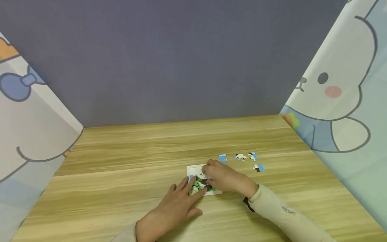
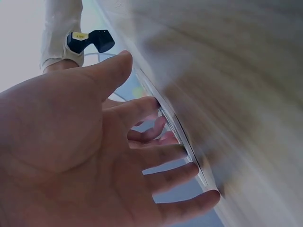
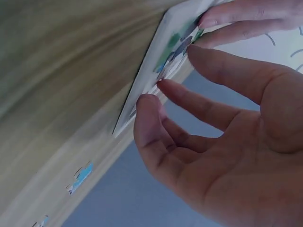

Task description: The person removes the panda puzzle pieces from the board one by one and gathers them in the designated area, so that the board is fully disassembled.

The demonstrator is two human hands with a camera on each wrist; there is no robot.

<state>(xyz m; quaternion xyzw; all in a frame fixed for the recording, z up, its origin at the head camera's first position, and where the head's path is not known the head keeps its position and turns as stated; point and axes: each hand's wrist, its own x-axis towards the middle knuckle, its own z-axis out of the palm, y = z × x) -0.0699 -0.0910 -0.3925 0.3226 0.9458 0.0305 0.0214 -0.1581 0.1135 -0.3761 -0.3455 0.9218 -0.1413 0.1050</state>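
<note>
A small white-framed panda jigsaw puzzle lies flat on the table, partly filled with green, black and white pieces. My left hand rests at its lower left, fingers spread and fairly straight, the fingertips on the frame and pieces. In the left wrist view the palm of that hand shows with no object in it. Reaching in from the right, my right hand has thumb and bent fingers on a puzzle piece inside the frame. That hand covers the puzzle's upper right part.
Beyond the right hand lie several loose pieces: a blue one, a panda-face piece, a black-white-blue one and another with blue. A grey wall bounds the wooden table; printed cartoon panels flank it.
</note>
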